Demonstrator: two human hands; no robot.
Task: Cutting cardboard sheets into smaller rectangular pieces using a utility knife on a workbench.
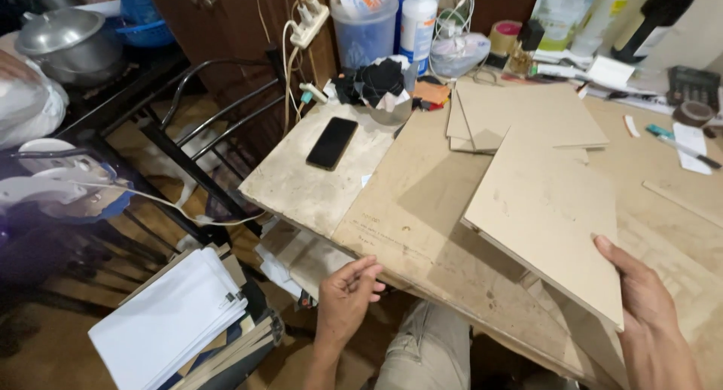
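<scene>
Fibreboard panel, pale tan and rectangular, is lifted at a tilt above the near right part of the worktable, and your right hand grips its near right corner, thumb on top and fingers hidden beneath. Your left hand hangs just off the table's near edge, loosely curled with the fingers bent inward, holding nothing and touching nothing. Under the raised panel lies a larger brown board that reaches the near edge. Toward the far middle of the table sits a small stack of similar tan panels. A black smartphone lies face up near the left edge, on a lighter, stained section of tabletop. Behind it, a metal cup stuffed with black cloth stands near the far left corner. Along the far right edge you have a calculator and a roll of tape. On the floor to your left rests a clipped sheaf of white paper.
</scene>
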